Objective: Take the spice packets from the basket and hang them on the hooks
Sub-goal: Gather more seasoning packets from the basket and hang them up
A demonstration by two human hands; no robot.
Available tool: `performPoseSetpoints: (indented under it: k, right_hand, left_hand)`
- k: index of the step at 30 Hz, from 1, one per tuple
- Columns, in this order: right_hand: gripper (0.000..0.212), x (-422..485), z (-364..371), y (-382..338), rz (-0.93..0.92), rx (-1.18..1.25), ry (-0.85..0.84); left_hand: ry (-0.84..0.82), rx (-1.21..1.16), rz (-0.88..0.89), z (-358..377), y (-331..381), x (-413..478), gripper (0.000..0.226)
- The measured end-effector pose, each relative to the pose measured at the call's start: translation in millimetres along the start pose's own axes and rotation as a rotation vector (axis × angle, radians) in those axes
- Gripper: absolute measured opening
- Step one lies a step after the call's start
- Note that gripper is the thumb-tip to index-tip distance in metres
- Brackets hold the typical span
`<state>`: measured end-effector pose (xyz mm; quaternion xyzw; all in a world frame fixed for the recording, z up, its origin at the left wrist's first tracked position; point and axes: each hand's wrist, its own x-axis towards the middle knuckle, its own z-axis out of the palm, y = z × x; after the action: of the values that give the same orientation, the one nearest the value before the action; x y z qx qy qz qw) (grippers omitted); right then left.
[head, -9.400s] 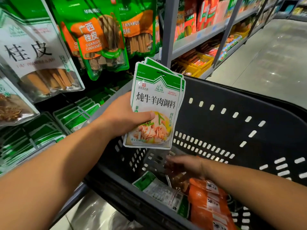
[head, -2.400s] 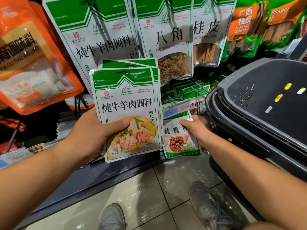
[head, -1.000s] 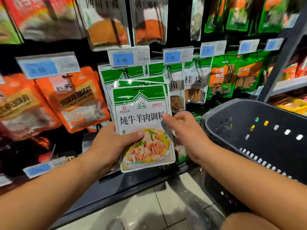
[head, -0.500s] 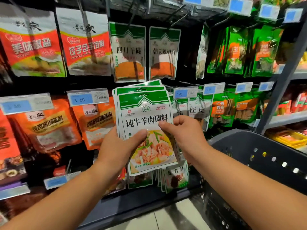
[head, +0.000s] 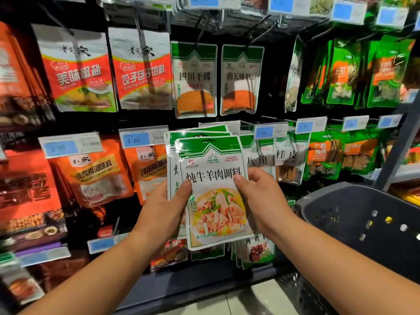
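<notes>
Just glossy, flat plastic packets (head: 213,196).

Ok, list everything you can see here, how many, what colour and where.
held packets: at least three, green and white, centre, fanned stack
red packets: two, red and white, hanging upper left
powder packets: two, green and white, hanging above the stack
orange packets: several, orange, hanging middle left
green packets: several, green, hanging upper right
price tags: many, blue and white, along the rows
basket: one, dark grey, lower right
floor: pale tiles, bottom
left hand: grips the stack's left edge
right hand: pinches the stack's right edge
</notes>
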<state>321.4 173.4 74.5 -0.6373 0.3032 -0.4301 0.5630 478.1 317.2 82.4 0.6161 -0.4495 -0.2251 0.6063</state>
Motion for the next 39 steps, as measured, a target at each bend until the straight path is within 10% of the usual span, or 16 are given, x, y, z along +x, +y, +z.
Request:
performPoseSetpoints:
  k: [3, 7, 19, 39]
  right_hand:
    - [0.027, 0, 4, -1, 0.005, -0.016, -0.015]
    - [0.060, -9, 13, -7, 0.024, -0.033, -0.024]
    - [0.009, -11, 12, -2, 0.078, -0.075, -0.100]
    - [0.036, 19, 0, -1, 0.107, -0.210, 0.229]
  left_hand:
    - [0.047, 0.015, 0.016, -7, -2, -2, 0.052]
    - [0.063, -0.005, -0.015, -14, -3, -7, 0.046]
    - [0.142, 0.019, -0.035, -42, -19, -17, 0.035]
    - [0.284, 0.030, 0.088, -67, -9, 1, 0.039]
